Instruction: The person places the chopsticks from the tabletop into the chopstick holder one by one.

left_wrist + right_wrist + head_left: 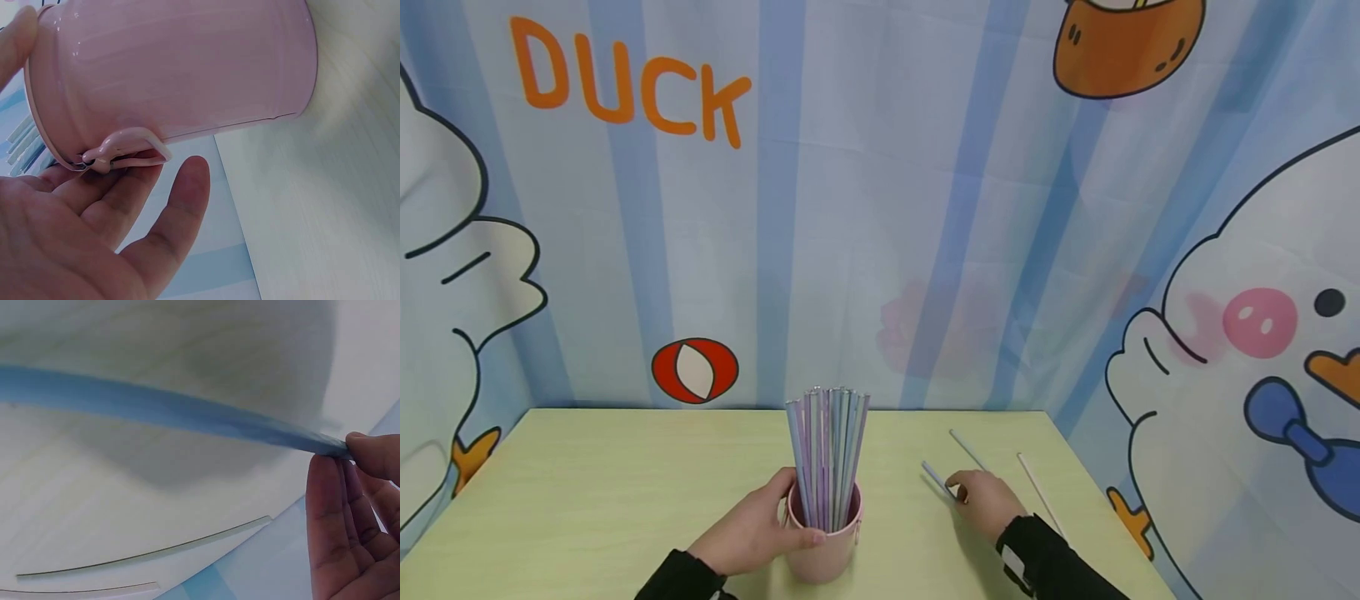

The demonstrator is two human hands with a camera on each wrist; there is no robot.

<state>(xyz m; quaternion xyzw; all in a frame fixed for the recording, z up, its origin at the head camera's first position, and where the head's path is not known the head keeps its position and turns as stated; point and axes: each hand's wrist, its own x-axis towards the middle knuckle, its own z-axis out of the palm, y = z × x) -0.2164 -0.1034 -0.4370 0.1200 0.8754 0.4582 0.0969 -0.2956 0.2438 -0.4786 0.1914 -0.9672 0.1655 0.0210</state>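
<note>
My left hand (748,529) grips a small pink bucket (822,558) by its rim, thumb at the front and fingers round the left side. In the left wrist view, the bucket's wall (187,62) fills the top, with the fingers beside its looped handle (134,147). A bundle of pale blue, lilac and silvery straws (829,458) stands upright in the bucket. To the right, my right hand (988,502) pinches a blue straw (156,406) between thumb and fingertips, low over the table. The straw's far end shows beyond the fingers in the head view.
A pale blue straw (967,448) lies on the table behind my right hand, and a pinkish white straw (1039,493) lies to its right. The light wooden table (625,483) ends at a printed duck curtain (865,208).
</note>
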